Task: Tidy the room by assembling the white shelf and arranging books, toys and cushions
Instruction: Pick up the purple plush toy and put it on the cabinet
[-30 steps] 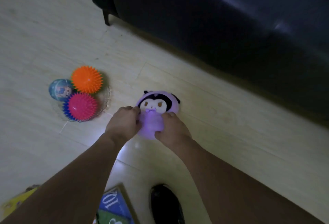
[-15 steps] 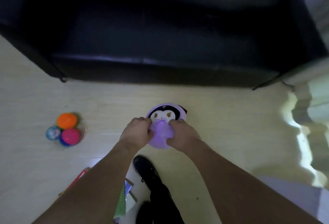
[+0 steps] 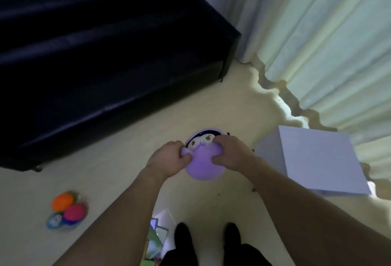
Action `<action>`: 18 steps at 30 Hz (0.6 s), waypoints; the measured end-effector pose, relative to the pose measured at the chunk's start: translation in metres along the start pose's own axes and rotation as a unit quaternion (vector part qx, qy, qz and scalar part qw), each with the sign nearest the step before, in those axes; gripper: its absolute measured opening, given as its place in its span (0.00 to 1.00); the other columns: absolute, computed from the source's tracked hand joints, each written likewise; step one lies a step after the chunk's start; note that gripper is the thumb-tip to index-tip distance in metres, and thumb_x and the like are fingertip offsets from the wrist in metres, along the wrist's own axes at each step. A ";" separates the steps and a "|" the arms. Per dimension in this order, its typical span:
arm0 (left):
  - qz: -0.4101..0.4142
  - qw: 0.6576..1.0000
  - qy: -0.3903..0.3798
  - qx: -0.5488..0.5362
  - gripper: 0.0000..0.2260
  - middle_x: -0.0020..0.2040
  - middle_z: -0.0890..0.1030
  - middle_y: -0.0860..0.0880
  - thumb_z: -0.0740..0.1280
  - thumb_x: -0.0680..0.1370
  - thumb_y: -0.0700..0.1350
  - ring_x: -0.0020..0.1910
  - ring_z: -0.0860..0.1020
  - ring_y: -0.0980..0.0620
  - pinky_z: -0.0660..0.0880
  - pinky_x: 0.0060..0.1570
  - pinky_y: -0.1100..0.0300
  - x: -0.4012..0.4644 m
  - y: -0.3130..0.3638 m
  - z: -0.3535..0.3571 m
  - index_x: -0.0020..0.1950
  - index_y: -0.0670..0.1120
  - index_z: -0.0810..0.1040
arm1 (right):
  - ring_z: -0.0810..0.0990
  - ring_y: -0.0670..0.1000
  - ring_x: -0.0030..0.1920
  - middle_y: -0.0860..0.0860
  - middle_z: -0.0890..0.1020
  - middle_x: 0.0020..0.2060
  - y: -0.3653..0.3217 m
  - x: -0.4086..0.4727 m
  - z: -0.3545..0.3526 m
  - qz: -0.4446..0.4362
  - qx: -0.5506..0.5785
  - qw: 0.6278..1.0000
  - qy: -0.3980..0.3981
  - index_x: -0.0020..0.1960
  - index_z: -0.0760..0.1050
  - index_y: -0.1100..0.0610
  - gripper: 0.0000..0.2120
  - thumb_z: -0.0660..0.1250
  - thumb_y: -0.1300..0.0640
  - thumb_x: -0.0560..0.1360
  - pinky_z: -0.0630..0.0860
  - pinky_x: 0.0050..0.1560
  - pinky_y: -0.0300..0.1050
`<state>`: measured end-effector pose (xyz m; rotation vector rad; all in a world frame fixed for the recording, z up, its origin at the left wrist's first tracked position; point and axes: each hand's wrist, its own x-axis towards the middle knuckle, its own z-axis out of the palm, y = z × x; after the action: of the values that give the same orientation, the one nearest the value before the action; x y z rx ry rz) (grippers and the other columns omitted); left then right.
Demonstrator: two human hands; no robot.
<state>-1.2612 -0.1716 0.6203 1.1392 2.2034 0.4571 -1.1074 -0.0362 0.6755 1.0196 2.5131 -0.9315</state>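
A round purple plush toy (image 3: pixel 203 164) with a black-and-white cartoon face is held above the floor in front of me. My left hand (image 3: pixel 169 159) grips its left side with curled fingers. My right hand (image 3: pixel 232 153) grips its right side, fingers pressed into the soft body. A white shelf (image 3: pixel 317 158) stands on the floor to the right, near the curtain. Books (image 3: pixel 155 240) lie on the floor by my feet, partly hidden by my left arm.
A black sofa (image 3: pixel 101 58) fills the upper left. Pale curtains (image 3: pixel 330 43) hang at the right. An orange ball (image 3: pixel 62 202), a pink ball (image 3: pixel 74 212) and a blue ball (image 3: pixel 54 221) sit together on the floor at lower left. My black shoes (image 3: pixel 186 242) show at the bottom.
I have lifted the plush toy off the floor and turned to the right. The white shelf and curtains have come into view, and the balls have slid to the lower left.
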 end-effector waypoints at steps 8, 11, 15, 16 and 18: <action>0.103 0.991 -0.080 -0.015 0.05 0.44 0.80 0.51 0.68 0.73 0.48 0.42 0.77 0.50 0.71 0.37 0.61 -0.001 0.166 0.054 0.47 0.50 0.79 | 0.72 0.49 0.48 0.56 0.79 0.59 0.130 -0.128 -0.039 0.107 0.084 0.985 0.104 0.63 0.74 0.58 0.25 0.71 0.54 0.67 0.62 0.45 0.35; 0.154 0.981 -0.120 0.016 0.05 0.43 0.80 0.51 0.67 0.73 0.47 0.42 0.77 0.51 0.71 0.36 0.63 -0.010 0.242 0.092 0.46 0.50 0.80 | 0.74 0.49 0.50 0.53 0.79 0.59 0.191 -0.187 -0.047 0.156 0.115 0.971 0.140 0.64 0.74 0.56 0.24 0.70 0.56 0.68 0.63 0.46 0.34; 0.224 0.960 -0.157 0.053 0.04 0.42 0.80 0.51 0.67 0.73 0.46 0.41 0.77 0.52 0.69 0.34 0.65 -0.032 0.336 0.153 0.46 0.50 0.79 | 0.76 0.52 0.59 0.53 0.79 0.60 0.270 -0.266 -0.055 0.207 0.165 0.946 0.187 0.63 0.74 0.57 0.23 0.71 0.57 0.68 0.64 0.48 0.33; 0.257 0.949 -0.174 0.065 0.04 0.42 0.80 0.51 0.67 0.73 0.46 0.41 0.77 0.52 0.69 0.35 0.64 -0.043 0.378 0.183 0.46 0.50 0.80 | 0.76 0.51 0.56 0.53 0.79 0.60 0.303 -0.304 -0.058 0.226 0.179 0.934 0.210 0.62 0.75 0.57 0.22 0.71 0.58 0.68 0.64 0.47 0.33; 0.276 0.942 -0.179 0.072 0.03 0.42 0.80 0.52 0.68 0.73 0.46 0.41 0.77 0.53 0.69 0.37 0.63 -0.049 0.407 0.200 0.46 0.51 0.79 | 0.74 0.48 0.49 0.52 0.79 0.58 0.325 -0.327 -0.062 0.233 0.189 0.927 0.223 0.59 0.76 0.57 0.19 0.71 0.58 0.68 0.64 0.46 0.33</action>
<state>-0.8603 0.0253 0.7106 1.7743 1.6076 0.2818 -0.6470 0.0101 0.7238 2.0462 2.2607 -1.1484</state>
